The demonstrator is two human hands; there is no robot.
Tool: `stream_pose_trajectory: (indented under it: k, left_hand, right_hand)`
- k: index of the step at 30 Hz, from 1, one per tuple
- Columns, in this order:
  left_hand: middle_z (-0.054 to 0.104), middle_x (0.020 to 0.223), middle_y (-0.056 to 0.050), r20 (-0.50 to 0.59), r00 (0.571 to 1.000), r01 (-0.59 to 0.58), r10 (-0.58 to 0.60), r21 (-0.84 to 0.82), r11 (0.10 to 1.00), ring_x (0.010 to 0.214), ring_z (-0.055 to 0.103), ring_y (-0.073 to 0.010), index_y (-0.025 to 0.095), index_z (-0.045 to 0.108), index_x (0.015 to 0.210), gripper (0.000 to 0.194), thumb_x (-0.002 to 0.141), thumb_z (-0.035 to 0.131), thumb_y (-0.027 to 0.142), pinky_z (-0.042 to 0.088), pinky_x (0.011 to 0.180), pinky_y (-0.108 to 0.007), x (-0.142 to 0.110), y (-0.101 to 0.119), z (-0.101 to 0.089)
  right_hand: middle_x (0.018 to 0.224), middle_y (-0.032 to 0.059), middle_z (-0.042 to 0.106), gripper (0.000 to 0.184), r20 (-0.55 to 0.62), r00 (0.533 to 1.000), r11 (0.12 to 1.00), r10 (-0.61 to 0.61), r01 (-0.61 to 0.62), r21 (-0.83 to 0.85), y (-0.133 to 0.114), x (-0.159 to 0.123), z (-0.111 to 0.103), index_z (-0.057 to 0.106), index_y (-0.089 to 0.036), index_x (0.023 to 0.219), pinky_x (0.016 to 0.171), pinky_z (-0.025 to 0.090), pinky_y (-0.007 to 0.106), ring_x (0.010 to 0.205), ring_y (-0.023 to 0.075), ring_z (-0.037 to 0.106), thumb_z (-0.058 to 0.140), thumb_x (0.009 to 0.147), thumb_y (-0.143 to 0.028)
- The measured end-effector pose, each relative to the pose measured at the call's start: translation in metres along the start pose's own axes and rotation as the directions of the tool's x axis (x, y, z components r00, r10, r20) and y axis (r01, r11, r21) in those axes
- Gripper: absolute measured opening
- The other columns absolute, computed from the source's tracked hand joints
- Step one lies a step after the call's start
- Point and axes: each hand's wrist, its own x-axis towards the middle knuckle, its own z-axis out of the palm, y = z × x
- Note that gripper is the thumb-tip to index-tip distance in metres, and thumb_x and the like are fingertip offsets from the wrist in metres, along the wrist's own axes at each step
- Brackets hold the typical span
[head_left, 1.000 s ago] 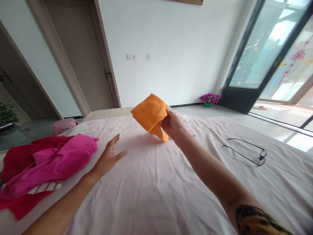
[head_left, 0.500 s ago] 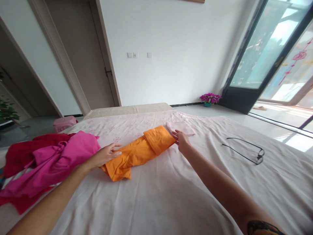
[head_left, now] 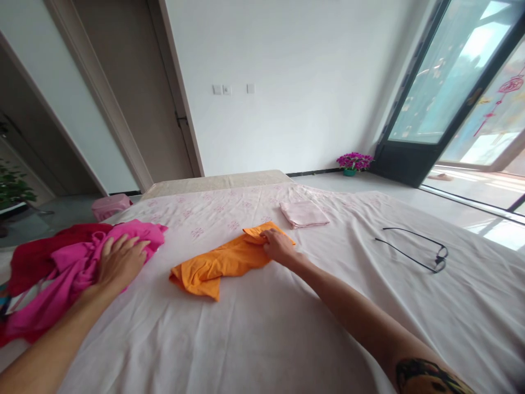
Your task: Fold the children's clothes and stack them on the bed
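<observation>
An orange garment point(head_left: 223, 264) lies as a long folded strip across the middle of the bed. My right hand point(head_left: 279, 246) pinches its folded layer near the right end, where the fingers partly cover the cloth. At the left, my left hand point(head_left: 123, 261) rests with spread fingers on a bunched bright pink garment point(head_left: 77, 268). Under and behind that sits crumpled dark red cloth point(head_left: 36, 260). Beyond my right hand lies a flat, neatly folded pale pink cloth point(head_left: 304, 213).
A pair of black-framed glasses point(head_left: 438, 258) rests with its arms unfolded on the right of the wrinkled white bedsheet point(head_left: 254, 334). On the floor are a pink stool point(head_left: 111, 206) at the left and potted magenta flowers point(head_left: 353, 162) by the glass door.
My left hand has left the orange garment and moved left onto the pink one. My right hand has shifted left and inward, and the orange garment's right end now looks narrower.
</observation>
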Motion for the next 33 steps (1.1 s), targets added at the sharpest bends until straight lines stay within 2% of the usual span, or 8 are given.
stream_pose_trajectory:
  k: [5, 8, 10, 15, 20, 26, 30, 33]
  left_hand:
    - [0.068, 0.12, -0.01, 0.133, 0.991, 0.073, -0.008, -0.494, 0.866, 0.113, 0.061, -0.0213, 0.017, 0.067, 0.113, 0.046, 0.095, 0.034, 0.043, 0.043, 0.101, -0.033, 0.013, 0.094, -0.027]
    - [0.069, 0.12, -0.007, 0.183, 0.966, -0.038, 0.182, -0.597, 0.801, 0.112, 0.061, -0.0209, 0.022, 0.068, 0.113, 0.042, 0.092, 0.043, 0.048, 0.043, 0.1, -0.032, 0.007, 0.153, -0.043]
    - [0.069, 0.116, -0.009, 0.189, 0.95, -0.106, 0.247, -0.548, 0.829, 0.11, 0.061, -0.0238, 0.022, 0.067, 0.116, 0.04, 0.087, 0.055, 0.046, 0.041, 0.1, -0.036, 0.002, 0.179, -0.05]
    - [0.069, 0.087, -0.003, 0.337, 0.918, -0.025, 0.208, -0.473, 0.881, 0.085, 0.063, -0.0202, 0.022, 0.069, 0.1, 0.023, 0.08, 0.063, 0.031, 0.044, 0.082, -0.033, 0.003, 0.199, -0.062]
    - [0.065, 0.09, -0.002, 0.161, 0.933, -0.201, 0.321, -0.507, 0.838, 0.089, 0.06, -0.019, 0.021, 0.059, 0.082, 0.004, 0.08, 0.057, 0.018, 0.042, 0.088, -0.035, 0.003, 0.197, -0.073]
    - [0.062, 0.082, 0.001, 0.034, 0.83, -0.441, 0.557, -0.573, 0.691, 0.082, 0.057, -0.0149, 0.021, 0.051, 0.079, 0.016, 0.08, 0.048, 0.005, 0.04, 0.089, -0.033, -0.024, 0.197, -0.087]
    - [0.063, 0.076, 0.004, 0.198, 0.776, -0.288, 0.598, -0.733, 0.617, 0.069, 0.058, -0.0122, 0.023, 0.059, 0.091, 0.011, 0.085, 0.053, 0.015, 0.04, 0.065, -0.024, -0.038, 0.206, -0.104]
    - [0.065, 0.074, 0.003, 0.251, 0.848, -0.117, 0.467, -0.771, 0.626, 0.068, 0.061, -0.0128, 0.024, 0.063, 0.092, 0.018, 0.094, 0.047, 0.033, 0.042, 0.064, -0.024, -0.027, 0.226, -0.109]
  right_hand:
    - [0.103, 0.0062, 0.069, 0.044, -0.138, 0.944, 0.854, 0.3, -0.201, 0.48, 0.048, 0.024, -0.038, 0.063, -0.018, 0.12, 0.075, 0.048, 0.03, 0.092, 0.0227, 0.063, 0.042, 0.08, -0.019]
    - [0.125, 0.012, 0.061, 0.052, -0.478, 0.743, 0.879, 0.468, -0.336, 0.339, 0.077, 0.028, -0.064, 0.058, -0.017, 0.128, 0.09, 0.045, 0.038, 0.111, 0.0281, 0.055, 0.046, 0.078, -0.017]
    - [0.13, 0.0118, 0.058, 0.052, -0.58, 0.729, 0.928, 0.364, -0.339, 0.156, 0.086, 0.027, -0.068, 0.06, -0.019, 0.126, 0.097, 0.04, 0.042, 0.117, 0.0294, 0.05, 0.048, 0.077, -0.013]
    - [0.117, 0.0042, 0.068, 0.048, -0.186, 0.98, 0.997, -0.069, 0.072, 0.011, 0.065, 0.028, -0.03, 0.068, -0.023, 0.114, 0.095, 0.042, 0.031, 0.112, 0.0209, 0.056, 0.045, 0.076, -0.005]
    - [0.126, 0.0054, 0.063, 0.065, -0.009, 0.932, 0.921, -0.361, 0.355, -0.158, 0.037, 0.043, -0.002, 0.06, -0.025, 0.13, 0.107, 0.031, 0.04, 0.128, 0.0252, 0.042, 0.054, 0.069, -0.004]
    - [0.085, 0.0073, 0.064, 0.031, 0.06, 0.848, 0.823, -0.527, 0.526, -0.215, 0.035, 0.029, -0.035, 0.067, -0.018, 0.09, 0.085, 0.038, 0.034, 0.092, 0.0226, 0.052, 0.053, 0.065, -0.007]
    - [0.076, 0.0037, 0.063, 0.02, 0.171, 0.853, 0.832, -0.492, 0.519, -0.196, 0.041, -0.016, -0.069, 0.06, -0.02, 0.072, 0.064, 0.032, 0.029, 0.072, 0.0172, 0.051, 0.049, 0.062, -0.006]
    - [0.072, 0.0009, 0.065, 0.018, 0.338, 0.853, 0.866, -0.398, 0.471, -0.17, 0.041, -0.047, -0.082, 0.06, -0.021, 0.068, 0.059, 0.028, 0.028, 0.064, 0.0147, 0.052, 0.05, 0.063, -0.007]
